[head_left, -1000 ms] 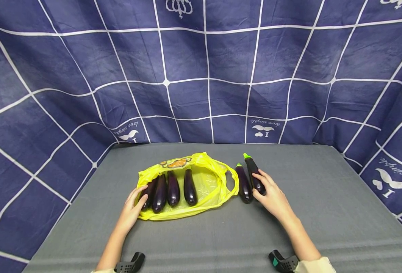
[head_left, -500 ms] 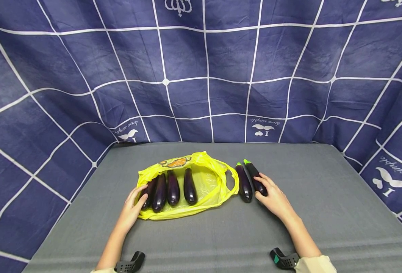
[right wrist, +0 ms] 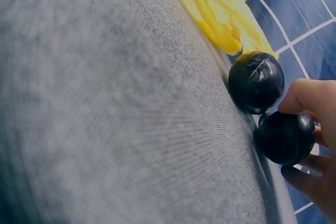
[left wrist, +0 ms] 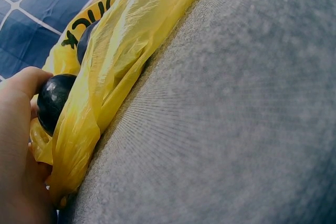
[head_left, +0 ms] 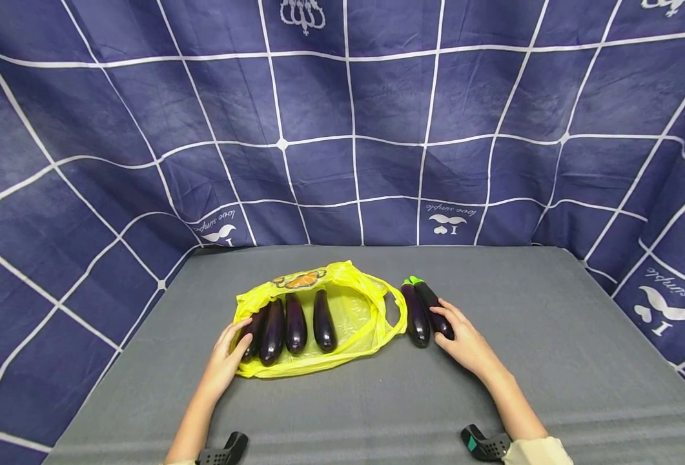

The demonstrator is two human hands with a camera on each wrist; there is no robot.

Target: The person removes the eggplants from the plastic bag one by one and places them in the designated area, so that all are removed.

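A yellow plastic bag [head_left: 350, 310] lies with its mouth towards the person, several dark purple eggplants inside it. At the bag's left end the left hand [head_left: 221, 360] grips the leftmost eggplant [head_left: 249, 349] together with the bag's edge; in the left wrist view the thumb rests on that eggplant's round end [left wrist: 54, 100]. To the right of the bag two eggplants lie side by side on the grey surface, green stems pointing away. The right hand [head_left: 464, 339] holds the outer one [head_left: 432, 307] near its thick end. Beside it, the inner eggplant [head_left: 416, 316] lies against the bag's handle.
The grey cloth-covered table [head_left: 354, 413] stretches to both sides and in front of the bag. Behind it and at the sides hangs a blue curtain [head_left: 388, 168] with white lines. A black device is strapped on each wrist.
The outer right eggplant has come down towards the person and its stem end has swung left, next to the inner one. The right hand moved slightly with it. The left hand stays in place.
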